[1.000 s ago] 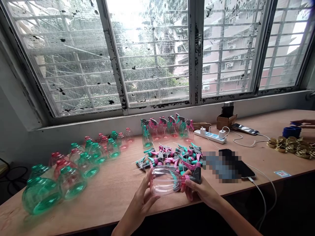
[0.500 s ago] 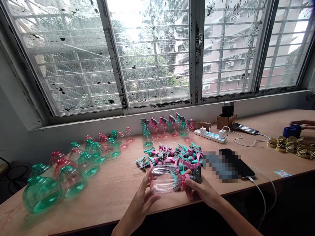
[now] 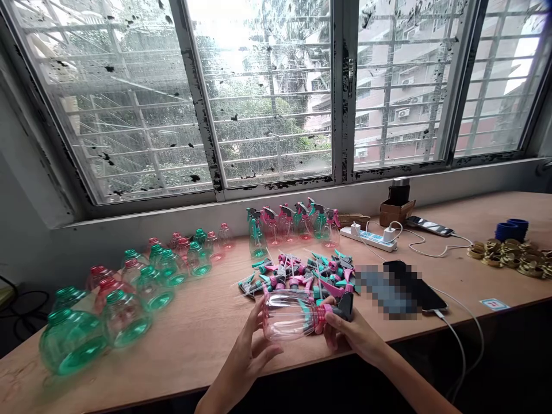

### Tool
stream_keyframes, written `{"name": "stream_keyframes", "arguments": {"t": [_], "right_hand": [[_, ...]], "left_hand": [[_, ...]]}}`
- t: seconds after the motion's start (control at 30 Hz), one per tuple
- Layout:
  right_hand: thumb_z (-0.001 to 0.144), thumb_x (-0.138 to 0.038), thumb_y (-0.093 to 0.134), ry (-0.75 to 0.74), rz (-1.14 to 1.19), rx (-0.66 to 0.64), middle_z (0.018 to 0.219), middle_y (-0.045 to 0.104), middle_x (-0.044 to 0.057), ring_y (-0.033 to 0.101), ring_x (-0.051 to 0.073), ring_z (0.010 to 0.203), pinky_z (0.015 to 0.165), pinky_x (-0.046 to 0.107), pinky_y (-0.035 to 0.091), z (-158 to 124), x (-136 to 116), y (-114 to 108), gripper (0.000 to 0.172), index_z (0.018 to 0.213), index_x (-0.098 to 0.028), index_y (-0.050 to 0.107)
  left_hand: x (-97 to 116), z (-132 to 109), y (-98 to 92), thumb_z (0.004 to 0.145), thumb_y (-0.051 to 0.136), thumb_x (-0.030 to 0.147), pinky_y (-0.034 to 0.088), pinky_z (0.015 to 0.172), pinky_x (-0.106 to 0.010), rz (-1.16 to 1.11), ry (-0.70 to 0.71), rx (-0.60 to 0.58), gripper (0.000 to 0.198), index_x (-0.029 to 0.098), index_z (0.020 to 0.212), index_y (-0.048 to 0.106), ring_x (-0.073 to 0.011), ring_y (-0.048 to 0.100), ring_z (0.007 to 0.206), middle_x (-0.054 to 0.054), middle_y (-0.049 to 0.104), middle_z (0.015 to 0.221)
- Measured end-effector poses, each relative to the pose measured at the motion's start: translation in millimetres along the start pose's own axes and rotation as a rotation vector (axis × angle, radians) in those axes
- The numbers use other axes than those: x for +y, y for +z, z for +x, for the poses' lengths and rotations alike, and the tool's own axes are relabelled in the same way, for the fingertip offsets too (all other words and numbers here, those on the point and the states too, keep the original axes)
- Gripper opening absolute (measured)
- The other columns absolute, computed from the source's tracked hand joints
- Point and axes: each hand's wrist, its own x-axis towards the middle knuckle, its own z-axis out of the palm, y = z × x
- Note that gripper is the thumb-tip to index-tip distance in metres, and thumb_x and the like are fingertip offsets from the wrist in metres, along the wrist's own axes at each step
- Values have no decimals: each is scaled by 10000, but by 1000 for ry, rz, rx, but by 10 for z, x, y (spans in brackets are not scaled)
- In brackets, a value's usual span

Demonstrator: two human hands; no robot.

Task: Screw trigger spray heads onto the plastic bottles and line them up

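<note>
A clear pink-tinted spray bottle [image 3: 285, 317] lies on its side in the air near the table's front edge. My left hand [image 3: 246, 352] cups its base, fingers behind it and thumb stretched out below. At the other end, my right hand [image 3: 357, 333] is closed around the pink collar at the neck, with the dark grey trigger head [image 3: 346, 303] sticking out above the fingers. Just behind the bottle lies a heap of pink, teal and grey trigger sprayers [image 3: 297, 275] with thin tubes, partly hidden by it.
Green and pink bottles without heads [image 3: 149, 287] stand on the left. Bottles with sprayers fitted [image 3: 288, 229] line the window wall. To the right are a power strip [image 3: 375, 238], a black phone [image 3: 416, 284] on a cable, gold-coloured parts [image 3: 511, 256] and blue rings [image 3: 512, 230].
Another person's hand at the far right by the blue rings has gone out of view. My hands and the bottle hold almost the same position.
</note>
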Motion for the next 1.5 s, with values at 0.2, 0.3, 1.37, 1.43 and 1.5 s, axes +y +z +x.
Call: {"name": "stream_keyframes", "arguments": {"t": [0.2,0.3,1.37,1.43,1.5], "right_hand": [[814,-574,765,-2,5,-17,728,769,28,641,140,473,430,211,423,2,27,-16,463,971,-220,512],[824,-561,762,-8,9,-24,721,766,24,640,135,477,434,207,428,6,35,-20,456,982,-221,502],[875,-503,735,-31,-4,-47,734,770,25,645,118,486,439,185,443,8,74,-51,386,981,-218,497],[868,-508,741,-29,1,-47,732,770,23,643,116,482,439,184,444,7,72,-49,394,976,-219,497],[862,-510,746,-26,2,-47,732,769,25,643,118,485,440,188,446,3,66,-48,398,977,-219,500]], "left_hand": [[-36,-8,15,945,630,505,438,1143,-474,-50,-34,45,691,406,1547,305,-347,370,1457,-42,311,1653],[-48,-4,23,930,647,517,435,1146,-486,-59,-39,53,708,395,1543,315,-353,375,1455,-57,324,1644],[39,29,-10,958,662,380,386,1190,-422,104,91,16,712,418,1563,288,-320,395,1462,-26,370,1632],[31,29,-17,943,675,414,354,1208,-444,97,78,-6,754,408,1573,262,-334,347,1489,-28,331,1654],[39,26,-27,946,660,448,319,1224,-456,84,76,-28,760,394,1581,246,-340,299,1511,-29,304,1667]]}}
